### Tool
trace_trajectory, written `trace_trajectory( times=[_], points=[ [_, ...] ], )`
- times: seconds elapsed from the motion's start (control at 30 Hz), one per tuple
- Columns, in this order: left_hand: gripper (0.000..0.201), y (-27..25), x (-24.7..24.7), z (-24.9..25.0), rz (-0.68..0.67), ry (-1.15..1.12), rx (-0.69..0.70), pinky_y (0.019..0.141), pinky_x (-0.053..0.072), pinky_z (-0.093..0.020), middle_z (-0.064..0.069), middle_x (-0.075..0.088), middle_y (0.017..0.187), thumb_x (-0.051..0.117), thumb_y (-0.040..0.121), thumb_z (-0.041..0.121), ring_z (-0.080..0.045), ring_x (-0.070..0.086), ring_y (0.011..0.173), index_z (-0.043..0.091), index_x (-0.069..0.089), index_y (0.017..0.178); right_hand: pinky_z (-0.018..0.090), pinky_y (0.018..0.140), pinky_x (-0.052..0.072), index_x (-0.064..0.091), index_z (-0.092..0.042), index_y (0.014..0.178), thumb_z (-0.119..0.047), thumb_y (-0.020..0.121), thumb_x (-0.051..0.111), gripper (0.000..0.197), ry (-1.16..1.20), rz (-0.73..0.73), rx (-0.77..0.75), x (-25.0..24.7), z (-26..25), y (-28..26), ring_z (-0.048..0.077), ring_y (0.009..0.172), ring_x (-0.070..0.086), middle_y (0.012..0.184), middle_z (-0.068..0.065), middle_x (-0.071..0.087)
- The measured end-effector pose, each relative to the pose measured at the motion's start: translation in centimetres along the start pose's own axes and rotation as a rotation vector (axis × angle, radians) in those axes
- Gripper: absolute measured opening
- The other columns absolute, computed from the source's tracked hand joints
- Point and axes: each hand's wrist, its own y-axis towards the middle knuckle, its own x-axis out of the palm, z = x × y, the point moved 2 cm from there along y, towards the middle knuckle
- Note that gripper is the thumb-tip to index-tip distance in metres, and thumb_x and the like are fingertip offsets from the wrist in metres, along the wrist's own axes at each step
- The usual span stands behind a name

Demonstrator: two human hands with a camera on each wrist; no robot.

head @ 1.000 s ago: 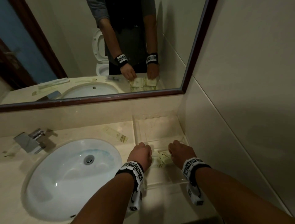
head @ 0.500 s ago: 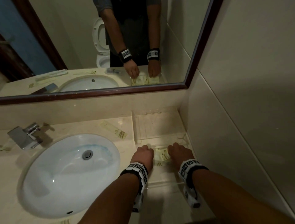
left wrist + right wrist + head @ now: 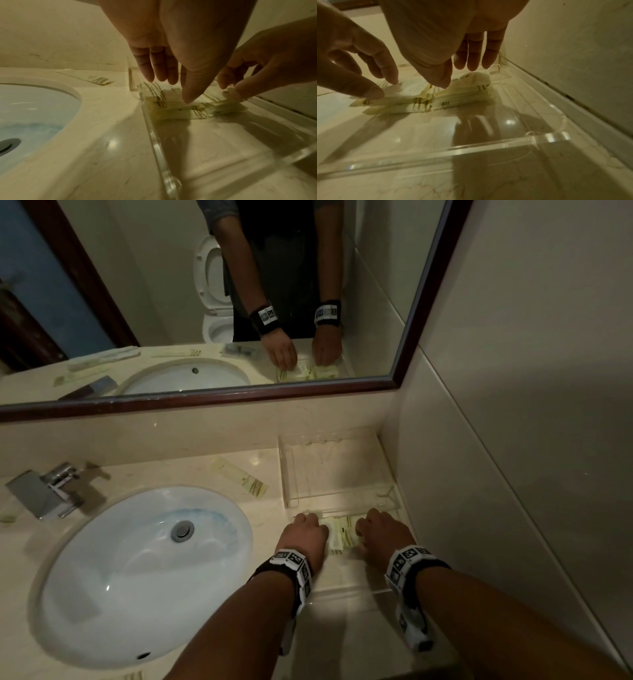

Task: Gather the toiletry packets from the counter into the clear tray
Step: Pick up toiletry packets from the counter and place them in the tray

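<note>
Several pale yellow toiletry packets (image 3: 342,534) lie in a loose pile on the floor of the near clear tray (image 3: 349,590). My left hand (image 3: 305,534) is at the pile's left end, its fingers straight and pointing down. Its thumb tip (image 3: 188,100) touches the top packet. My right hand (image 3: 380,532) is at the right end, where its thumb (image 3: 236,92) and fingers pinch a raised packet edge (image 3: 476,77). One more packet (image 3: 239,479) lies flat on the counter behind the sink, left of the trays.
A second clear tray (image 3: 291,474) stands behind the near one, against the backsplash. The wall (image 3: 479,508) runs close along the trays' right side. The white basin (image 3: 137,573) and chrome faucet (image 3: 48,491) fill the left. The mirror (image 3: 342,388) hangs above.
Both hands stay at the two ends of the packet pile inside the near tray. The view has tilted slightly, and the pile shows a little more between the hands.
</note>
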Motion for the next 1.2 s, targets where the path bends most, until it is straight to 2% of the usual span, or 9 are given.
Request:
trace_trajectory(
  times=[0.13, 0.27, 0.4, 0.53, 0.73, 0.93, 1.1, 1.2],
  points=[
    [0.04, 0.3, -0.3, 0.9, -0.026, -0.015, 0.034, 0.094, 0.045, -0.044, -0.017, 0.044, 0.131, 0.053, 0.088, 0.012, -0.038, 0.038, 0.123, 0.009, 0.053, 0.128, 0.038, 0.086, 0.046, 0.055, -0.021, 0.12, -0.034, 0.091, 0.057, 0.032, -0.004, 0.017, 0.011, -0.1, 0.1, -0.2, 0.026, 0.111, 0.05, 0.124, 0.005, 0.046],
    [0.043, 0.8, -0.3, 1.2, -0.076, -0.049, 0.026, 0.097, 0.046, -0.047, -0.018, 0.039, 0.135, 0.046, 0.092, 0.008, -0.039, 0.034, 0.127, 0.011, 0.047, 0.135, 0.04, 0.093, 0.045, 0.052, -0.028, 0.129, -0.04, 0.09, 0.059, 0.041, 0.04, -0.021, 0.028, 0.4, 0.3, -0.3, 0.027, 0.118, 0.048, 0.135, 0.004, 0.041],
    [0.043, 1.3, -0.2, 1.3, -0.098, -0.047, 0.007, 0.099, 0.044, -0.049, -0.019, 0.035, 0.141, 0.041, 0.095, 0.007, -0.041, 0.032, 0.131, 0.012, 0.045, 0.137, 0.042, 0.104, 0.042, 0.042, -0.035, 0.14, -0.036, 0.087, 0.06, 0.056, 0.105, -0.121, 0.011, 1.1, 0.5, -0.3, 0.031, 0.131, 0.041, 0.153, 0.003, 0.026],
    [0.041, 1.6, 0.0, 1.4, -0.108, -0.048, -0.014, 0.099, 0.045, -0.049, -0.02, 0.034, 0.142, 0.04, 0.095, 0.005, -0.041, 0.032, 0.131, 0.011, 0.046, 0.134, 0.041, 0.112, 0.035, 0.035, -0.038, 0.146, -0.036, 0.087, 0.059, 0.064, 0.081, -0.19, -0.006, 1.4, 0.8, -0.2, 0.031, 0.14, 0.032, 0.162, 0.003, 0.013],
    [0.04, 1.7, 0.2, 1.2, -0.143, -0.056, -0.018, 0.107, 0.039, -0.051, -0.022, 0.034, 0.144, 0.038, 0.096, 0.008, -0.043, 0.029, 0.134, 0.009, 0.048, 0.135, 0.043, 0.114, 0.033, 0.033, -0.044, 0.147, -0.036, 0.086, 0.059, 0.067, 0.051, -0.246, -0.035, 0.9, 0.8, -0.4, 0.032, 0.143, 0.026, 0.164, 0.0, 0.005],
    [0.041, 1.4, -0.3, 0.7, -0.124, -0.104, -0.013, 0.103, 0.042, -0.046, -0.018, 0.042, 0.134, 0.049, 0.091, 0.011, -0.04, 0.037, 0.127, 0.01, 0.055, 0.131, 0.046, 0.116, 0.028, 0.029, -0.043, 0.148, -0.037, 0.086, 0.06, 0.07, -0.011, -0.25, -0.077, 0.3, 0.2, -1.0, 0.037, 0.144, 0.021, 0.165, 0.002, 0.001],
    [0.042, 0.4, -1.6, -0.1, -0.058, -0.143, -0.027, 0.102, 0.041, -0.041, -0.015, 0.044, 0.134, 0.05, 0.092, 0.017, -0.035, 0.04, 0.124, 0.012, 0.054, 0.133, 0.047, 0.116, 0.027, 0.033, -0.041, 0.147, -0.043, 0.085, 0.059, 0.067, -0.049, -0.218, -0.068, -1.0, -0.7, -0.8, 0.035, 0.144, 0.02, 0.163, 0.004, 0.009],
    [0.043, -0.2, -1.7, -0.7, -0.086, -0.149, -0.045, 0.103, 0.041, -0.04, -0.014, 0.043, 0.137, 0.05, 0.095, 0.026, -0.034, 0.039, 0.126, 0.014, 0.052, 0.137, 0.049, 0.117, 0.026, 0.031, -0.042, 0.149, -0.047, 0.086, 0.058, 0.069, -0.072, -0.215, -0.078, -1.4, -1.2, -0.8, 0.035, 0.146, 0.017, 0.163, 0.002, 0.009]
  ],
)
